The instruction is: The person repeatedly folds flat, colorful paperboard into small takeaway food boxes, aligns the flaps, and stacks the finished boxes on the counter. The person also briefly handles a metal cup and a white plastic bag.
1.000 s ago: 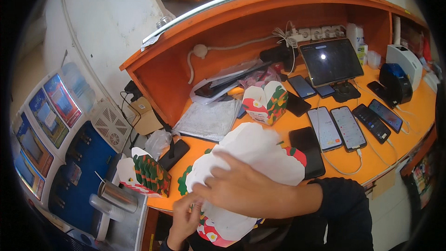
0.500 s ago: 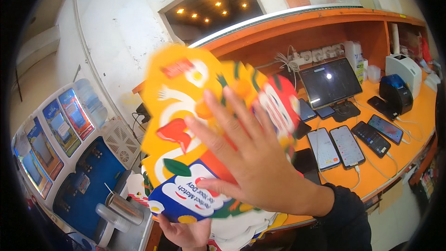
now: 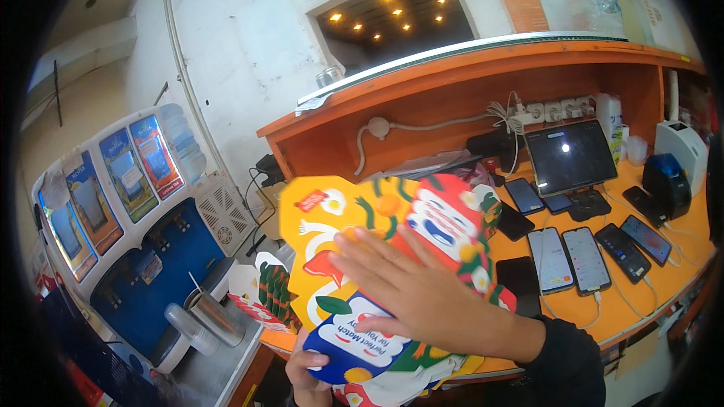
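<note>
A bright printed cardboard box blank (image 3: 309,226), flat and die-cut in yellow, red, blue and green, is held up in front of me. My left hand (image 3: 308,373) grips its lower left edge, the thumb on top. My right hand (image 3: 430,298) lies across its printed face, fingers stretched out and apart, palm down. White and coloured edges of more cardboard blanks (image 3: 415,388) show beneath it. How many sheets the left hand pinches is hidden. To the left stands a cluster of nested boxes (image 3: 264,298) in the same print.
On the orange counter (image 3: 520,230) at right lie several phones (image 3: 549,258) on charging cables, beside a tablet on a stand (image 3: 571,162) and a dark small printer (image 3: 667,185). A steel tumbler (image 3: 215,318) and plastic cups (image 3: 190,329) stand at left by a drink dispenser (image 3: 154,271).
The blank has tilted lower, away from upright, exposing the shelf behind it. My right hand has moved slightly down and right over the sheet. The view has shifted, revealing more nested boxes at left.
</note>
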`<action>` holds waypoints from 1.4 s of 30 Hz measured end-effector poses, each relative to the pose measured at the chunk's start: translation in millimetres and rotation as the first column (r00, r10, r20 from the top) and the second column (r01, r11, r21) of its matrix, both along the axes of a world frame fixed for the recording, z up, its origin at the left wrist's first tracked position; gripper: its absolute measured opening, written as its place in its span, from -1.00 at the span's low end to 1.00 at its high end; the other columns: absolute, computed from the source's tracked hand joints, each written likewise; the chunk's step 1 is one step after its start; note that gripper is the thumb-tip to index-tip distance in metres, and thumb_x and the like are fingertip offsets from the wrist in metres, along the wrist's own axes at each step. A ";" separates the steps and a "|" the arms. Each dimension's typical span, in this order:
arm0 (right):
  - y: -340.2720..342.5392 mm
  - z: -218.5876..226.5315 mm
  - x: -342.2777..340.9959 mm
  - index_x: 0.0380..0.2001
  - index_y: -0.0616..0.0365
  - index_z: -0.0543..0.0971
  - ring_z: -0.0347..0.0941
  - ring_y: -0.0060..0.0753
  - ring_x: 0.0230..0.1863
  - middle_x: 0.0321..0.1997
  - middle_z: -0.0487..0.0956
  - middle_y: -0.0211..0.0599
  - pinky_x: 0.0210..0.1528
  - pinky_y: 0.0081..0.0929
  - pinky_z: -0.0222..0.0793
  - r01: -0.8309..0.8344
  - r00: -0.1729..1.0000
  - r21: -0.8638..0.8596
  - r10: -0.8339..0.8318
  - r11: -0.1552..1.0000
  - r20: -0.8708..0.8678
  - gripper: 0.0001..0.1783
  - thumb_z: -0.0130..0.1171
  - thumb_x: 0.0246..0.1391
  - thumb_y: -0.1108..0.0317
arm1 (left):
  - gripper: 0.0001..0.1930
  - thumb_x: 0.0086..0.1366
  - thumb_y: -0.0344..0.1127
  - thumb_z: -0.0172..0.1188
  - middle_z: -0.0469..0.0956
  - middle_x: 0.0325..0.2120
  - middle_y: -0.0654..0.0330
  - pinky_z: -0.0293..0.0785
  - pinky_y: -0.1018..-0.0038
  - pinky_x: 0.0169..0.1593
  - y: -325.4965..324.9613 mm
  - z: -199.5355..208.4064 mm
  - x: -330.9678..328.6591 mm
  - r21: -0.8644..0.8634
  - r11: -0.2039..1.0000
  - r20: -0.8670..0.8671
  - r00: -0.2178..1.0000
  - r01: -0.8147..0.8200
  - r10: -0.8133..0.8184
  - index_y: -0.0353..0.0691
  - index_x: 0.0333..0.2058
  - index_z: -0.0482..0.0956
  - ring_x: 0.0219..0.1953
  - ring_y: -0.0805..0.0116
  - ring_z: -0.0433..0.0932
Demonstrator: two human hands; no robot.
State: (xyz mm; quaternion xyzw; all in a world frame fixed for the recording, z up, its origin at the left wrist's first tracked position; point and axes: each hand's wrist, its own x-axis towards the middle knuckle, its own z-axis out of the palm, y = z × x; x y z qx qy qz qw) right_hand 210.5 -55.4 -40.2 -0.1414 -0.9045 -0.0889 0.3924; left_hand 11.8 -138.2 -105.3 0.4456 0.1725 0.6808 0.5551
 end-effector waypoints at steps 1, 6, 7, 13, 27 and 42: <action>3.0 -0.8 -0.7 0.29 0.12 0.08 -0.08 -0.20 0.40 0.37 0.09 -0.22 0.32 0.00 -0.16 -0.011 0.999 -0.001 0.011 1.000 -0.032 -0.19 0.03 0.09 -0.06 | -0.16 -0.20 -0.42 0.05 0.32 0.06 -0.15 0.32 0.22 0.16 -0.2 -3.2 -0.7 -0.004 0.996 -0.076 0.993 -0.094 0.093 -0.42 0.18 0.06 0.06 0.01 0.41; 11.8 -5.2 -7.3 0.27 0.10 0.12 -0.02 -0.14 0.37 0.35 0.11 -0.11 0.30 -0.09 -0.09 -0.022 1.000 -0.028 0.022 0.999 0.014 -0.19 0.07 0.06 -0.07 | -0.22 -0.16 -0.41 -0.04 0.36 0.01 -0.16 0.33 0.25 0.15 0.2 -9.6 -1.0 -0.079 0.991 -0.027 0.994 -0.105 0.103 -0.43 0.16 0.07 0.02 0.03 0.44; 12.8 -6.0 -8.3 0.27 0.10 0.12 0.00 -0.12 0.36 0.34 0.12 -0.10 0.30 -0.10 -0.07 -0.021 1.000 -0.030 0.022 0.999 0.014 -0.19 0.07 0.06 -0.07 | -0.24 -0.16 -0.41 -0.04 0.38 0.00 -0.16 0.33 0.25 0.15 0.5 -10.6 -1.6 -0.105 0.989 -0.038 0.994 -0.107 0.104 -0.45 0.15 0.10 0.02 0.03 0.45; 16.4 -10.1 -10.1 0.22 0.13 0.21 0.07 -0.08 0.32 0.26 0.24 -0.04 0.23 -0.09 0.03 -0.070 0.997 -0.052 0.069 0.996 -0.034 -0.26 0.06 0.08 -0.07 | -0.30 -0.16 -0.40 -0.04 0.42 -0.04 -0.16 0.33 0.26 0.15 3.3 -23.1 -3.2 -0.157 0.986 0.021 0.998 -0.052 0.056 -0.52 0.08 0.20 0.00 0.01 0.46; 11.3 -0.5 0.9 -0.31 0.03 0.60 0.34 -0.33 0.05 -0.23 0.59 -0.43 0.15 -0.20 0.05 -0.321 0.937 -0.194 0.281 0.927 -0.206 -0.74 0.20 -0.01 0.13 | -0.23 0.11 0.18 0.02 0.22 0.17 -0.04 0.21 -0.10 0.15 17.1 -20.3 18.8 0.147 0.988 0.172 0.983 0.044 -0.069 -0.13 0.21 0.15 0.18 -0.06 0.26; 26.8 5.5 6.3 -0.43 -0.05 0.60 -0.06 -0.02 0.32 0.19 0.26 -0.19 0.27 0.03 -0.19 -0.438 0.898 -0.202 0.416 0.876 -0.146 -0.74 0.24 -0.04 0.02 | -0.51 0.23 -0.31 0.08 0.42 -0.04 0.01 0.40 0.36 0.06 -15.6 13.6 13.0 0.111 0.803 -0.247 0.767 -0.585 0.593 -0.32 0.10 0.21 -0.01 0.22 0.47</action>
